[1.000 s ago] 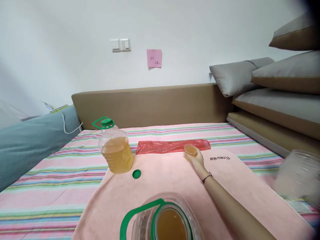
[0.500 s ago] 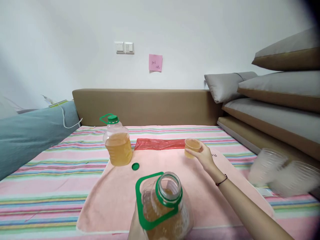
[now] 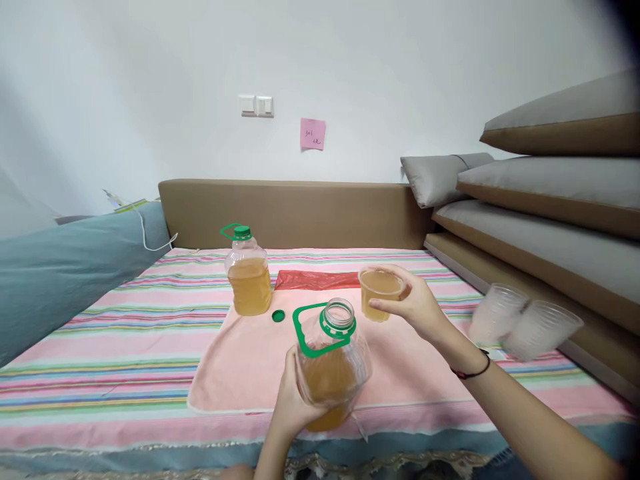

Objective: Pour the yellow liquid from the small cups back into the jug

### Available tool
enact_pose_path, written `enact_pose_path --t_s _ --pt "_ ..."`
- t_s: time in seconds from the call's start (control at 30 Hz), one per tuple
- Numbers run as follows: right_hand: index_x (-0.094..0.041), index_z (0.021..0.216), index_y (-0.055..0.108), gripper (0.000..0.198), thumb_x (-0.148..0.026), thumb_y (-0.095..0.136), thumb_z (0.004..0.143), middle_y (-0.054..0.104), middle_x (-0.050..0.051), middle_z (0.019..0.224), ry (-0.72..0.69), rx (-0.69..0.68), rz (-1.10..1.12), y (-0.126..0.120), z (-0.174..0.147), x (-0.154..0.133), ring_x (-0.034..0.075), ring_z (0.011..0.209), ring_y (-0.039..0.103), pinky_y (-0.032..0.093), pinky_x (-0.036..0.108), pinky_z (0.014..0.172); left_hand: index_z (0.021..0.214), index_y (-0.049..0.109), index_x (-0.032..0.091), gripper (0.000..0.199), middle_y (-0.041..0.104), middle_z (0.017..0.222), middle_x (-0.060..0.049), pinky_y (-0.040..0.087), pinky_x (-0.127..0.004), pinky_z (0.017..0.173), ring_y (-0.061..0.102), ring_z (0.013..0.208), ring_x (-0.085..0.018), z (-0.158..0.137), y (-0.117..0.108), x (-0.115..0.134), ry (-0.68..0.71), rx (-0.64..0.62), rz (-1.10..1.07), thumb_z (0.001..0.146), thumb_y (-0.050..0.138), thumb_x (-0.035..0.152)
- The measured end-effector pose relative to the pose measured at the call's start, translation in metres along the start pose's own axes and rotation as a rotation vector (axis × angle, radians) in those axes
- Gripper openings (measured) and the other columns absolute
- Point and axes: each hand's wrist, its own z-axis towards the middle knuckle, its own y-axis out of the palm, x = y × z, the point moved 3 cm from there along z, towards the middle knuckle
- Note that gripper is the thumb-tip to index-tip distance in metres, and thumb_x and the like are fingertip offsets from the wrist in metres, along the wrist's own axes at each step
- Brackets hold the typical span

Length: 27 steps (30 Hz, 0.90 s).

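Observation:
My left hand [image 3: 293,400] is wrapped around the lower left side of an uncapped clear plastic jug [image 3: 333,380] with a green handle, partly filled with amber liquid. Its far fingers are hidden behind the jug. With my right hand [image 3: 417,303] I grip a clear plastic cup [image 3: 377,300] of amber liquid between thumb and fingers, upright, right of the jug's mouth. A second jug [image 3: 250,283], capped in green and also holding amber liquid, stands at the back left. The loose green cap [image 3: 278,315] lies near it on the pink cloth [image 3: 245,373].
A flat red plastic bag [image 3: 315,280] lies along the cloth's back edge. Two stacks of clear cups [image 3: 543,330] lie to the right, beside piled grey-brown cushions [image 3: 540,227]. A brown backrest [image 3: 295,213] runs along the wall. The striped sheet [image 3: 125,360] covers the surface.
The cup in my right hand has come nearer and appears larger. The view has shifted, so the held jug sits higher in the picture and more of my left hand shows.

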Motion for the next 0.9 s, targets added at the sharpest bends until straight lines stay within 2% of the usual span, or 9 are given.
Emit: enact_pose_path --t_s 0.13,0.3,0.53,0.73,0.9 --pt "-0.021 0.109 0.069 0.058 -0.039 0.093 0.059 0.068 0.009 0.116 -0.041 -0.037 -0.033 0.008 -0.008 -0.015 0.027 0.105 0.065 0.057 0.036 0.087 0.123 0.046 0.021 0.089 0.061 0.123 -0.011 0.049 -0.046 0.105 0.059 0.122 -0.033 0.0 0.001 0.005 0.053 0.001 -0.015 0.046 0.09 0.03" --pt "-0.021 0.11 0.07 0.057 -0.038 0.093 0.061 0.068 0.008 0.116 -0.075 -0.064 -0.064 0.013 -0.012 -0.026 0.027 0.106 0.065 0.057 0.035 0.087 0.12 0.043 0.02 0.086 0.06 0.124 -0.013 0.052 -0.047 0.1 0.061 0.118 -0.034 0.001 0.001 0.008 0.004 -0.022 -0.055 0.047 0.088 0.034" --pt "-0.02 0.111 0.069 0.06 -0.038 0.094 0.059 0.068 0.008 0.117 -0.066 -0.082 -0.091 0.015 -0.01 -0.031 0.027 0.108 0.064 0.057 0.035 0.088 0.116 0.043 0.021 0.083 0.06 0.12 -0.011 0.053 -0.047 0.096 0.062 0.115 -0.033 0.003 0.001 0.004 0.012 -0.025 -0.013 0.049 0.089 0.037" --pt "-0.022 0.111 0.068 0.061 -0.04 0.094 0.06 0.067 0.008 0.118 -0.073 -0.079 -0.18 0.014 -0.008 -0.035 0.029 0.111 0.063 0.055 0.036 0.087 0.118 0.042 0.022 0.084 0.058 0.124 -0.011 0.051 -0.047 0.099 0.06 0.119 -0.032 0.005 0.002 -0.002 0.033 -0.036 -0.018 0.05 0.089 0.037" --pt "-0.022 0.113 0.067 0.064 -0.039 0.094 0.058 0.066 0.008 0.121 -0.056 -0.091 -0.171 0.013 -0.006 -0.035 0.029 0.115 0.061 0.052 0.037 0.09 0.119 0.041 0.022 0.087 0.056 0.125 -0.011 0.05 -0.048 0.101 0.058 0.12 -0.033 0.006 0.002 -0.003 0.044 -0.04 -0.022 0.049 0.09 0.037"
